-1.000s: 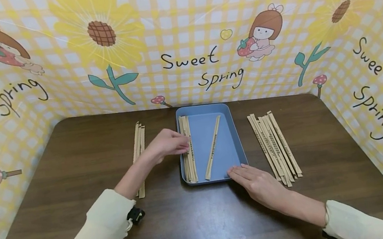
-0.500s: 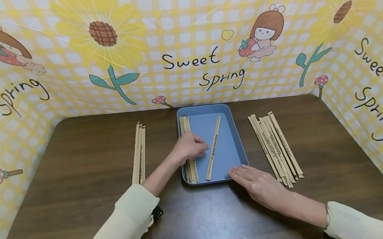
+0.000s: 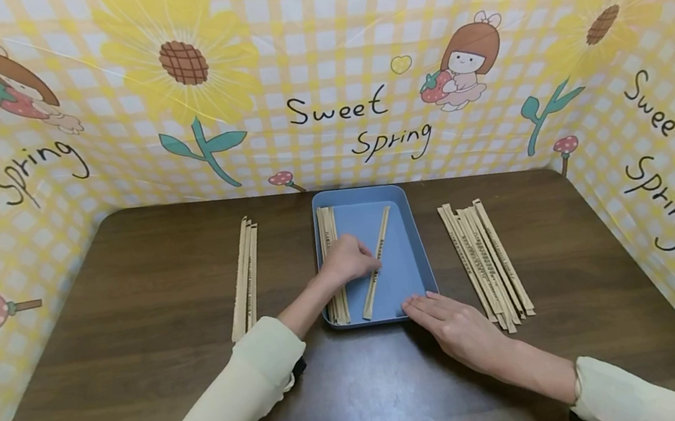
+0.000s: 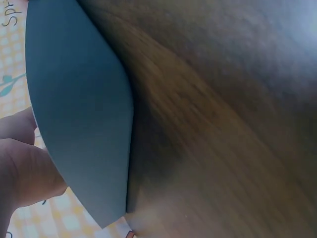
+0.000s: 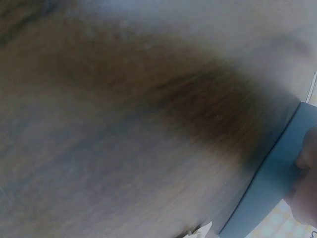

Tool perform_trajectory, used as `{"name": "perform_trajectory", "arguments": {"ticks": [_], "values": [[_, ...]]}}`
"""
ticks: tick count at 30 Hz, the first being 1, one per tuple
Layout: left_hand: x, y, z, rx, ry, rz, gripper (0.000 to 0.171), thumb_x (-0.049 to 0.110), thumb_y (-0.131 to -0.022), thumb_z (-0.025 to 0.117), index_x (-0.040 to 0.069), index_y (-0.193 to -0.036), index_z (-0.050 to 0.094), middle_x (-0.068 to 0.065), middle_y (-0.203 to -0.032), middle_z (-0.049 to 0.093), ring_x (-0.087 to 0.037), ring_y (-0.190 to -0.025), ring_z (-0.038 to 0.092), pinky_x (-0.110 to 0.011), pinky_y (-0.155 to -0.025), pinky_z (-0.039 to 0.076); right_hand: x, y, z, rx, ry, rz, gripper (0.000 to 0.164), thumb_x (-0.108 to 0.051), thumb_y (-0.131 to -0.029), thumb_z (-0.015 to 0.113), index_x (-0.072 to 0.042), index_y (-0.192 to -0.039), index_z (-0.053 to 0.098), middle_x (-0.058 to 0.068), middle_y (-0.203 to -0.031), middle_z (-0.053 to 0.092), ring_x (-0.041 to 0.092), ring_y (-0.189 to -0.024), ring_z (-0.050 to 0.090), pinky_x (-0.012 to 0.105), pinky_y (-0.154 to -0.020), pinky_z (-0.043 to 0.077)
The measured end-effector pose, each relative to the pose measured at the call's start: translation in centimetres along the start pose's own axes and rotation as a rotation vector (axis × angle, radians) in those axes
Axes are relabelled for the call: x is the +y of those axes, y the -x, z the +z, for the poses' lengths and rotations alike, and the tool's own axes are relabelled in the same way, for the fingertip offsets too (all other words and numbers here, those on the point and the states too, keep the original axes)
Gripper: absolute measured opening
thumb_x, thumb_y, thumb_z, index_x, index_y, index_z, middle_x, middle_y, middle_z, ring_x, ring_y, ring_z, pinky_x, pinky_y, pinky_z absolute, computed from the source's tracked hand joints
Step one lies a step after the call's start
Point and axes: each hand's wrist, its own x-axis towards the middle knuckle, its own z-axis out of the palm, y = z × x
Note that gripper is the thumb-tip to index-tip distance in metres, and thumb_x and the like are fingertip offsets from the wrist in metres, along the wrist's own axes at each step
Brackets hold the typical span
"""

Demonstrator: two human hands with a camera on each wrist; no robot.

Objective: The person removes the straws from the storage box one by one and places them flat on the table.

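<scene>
A blue tray point(image 3: 420, 249) lies on the table with a row of paper-wrapped straws point(image 3: 326, 221) along its left side. One single paper-wrapped straw point(image 3: 386, 218) lies slanted in the tray's middle. My left hand point(image 3: 348, 260) reaches over the row, its curled fingertips pinching the single straw near mid-length; the thumb is mostly hidden. In the left wrist view, the tray wall point(image 4: 84, 109) hides part of the left hand point(image 4: 29, 168). My right hand point(image 3: 460, 327) rests its extended fingers on the tray's near right corner. The right wrist view catches only part of the right hand point(image 5: 304, 188).
Left of the tray, a few wrapped straws point(image 3: 245, 275) lie on the brown table point(image 3: 158, 281). A larger pile of several wrapped straws point(image 3: 485, 261) is to the right. A patterned yellow cloth point(image 3: 319, 46) stands behind the table and along both sides.
My left hand has moved right, from the straw row at the tray's left side to the single slanted straw. My right hand has stayed at the tray's corner.
</scene>
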Motion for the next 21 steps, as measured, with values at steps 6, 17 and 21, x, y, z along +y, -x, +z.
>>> {"name": "perform_trajectory", "arguments": {"ticks": [6,17,21], "values": [[0.4,-0.4,0.8,0.02,-0.051,0.009,0.023,0.011,-0.079,0.081,0.004,-0.06,0.069,0.005,-0.047,0.049,-0.01,-0.045,0.043,-0.021,-0.041,0.034,-0.1,0.0,-0.1,-0.026,0.004,0.022,0.05,-0.009,-0.108,0.02,0.006,-0.123,0.065,0.017,-0.119,0.068,0.029,-0.111,0.065,0.044,-0.098,0.052],[1.0,-0.4,2.4,0.009,-0.137,0.049,0.051,0.001,-0.08,0.073,0.016,-0.047,0.037,0.006,-0.041,0.028,-0.007,-0.037,0.028,-0.02,-0.036,0.025,-0.1,0.0,-0.1,-0.009,0.01,0.016,0.05,-0.009,-0.108,0.02,0.006,-0.121,0.066,0.017,-0.117,0.069,0.029,-0.11,0.066,0.045,-0.096,0.053],[1.2,-0.5,2.7,0.015,-0.189,0.063,0.049,-0.002,-0.08,0.069,0.016,-0.048,0.037,0.006,-0.041,0.028,-0.008,-0.037,0.031,-0.02,-0.035,0.027,-0.1,0.0,0.0,-0.001,0.014,0.011,0.05,-0.009,-0.108,0.021,0.006,-0.121,0.067,0.017,-0.116,0.069,0.029,-0.109,0.066,0.046,-0.094,0.054]]}}
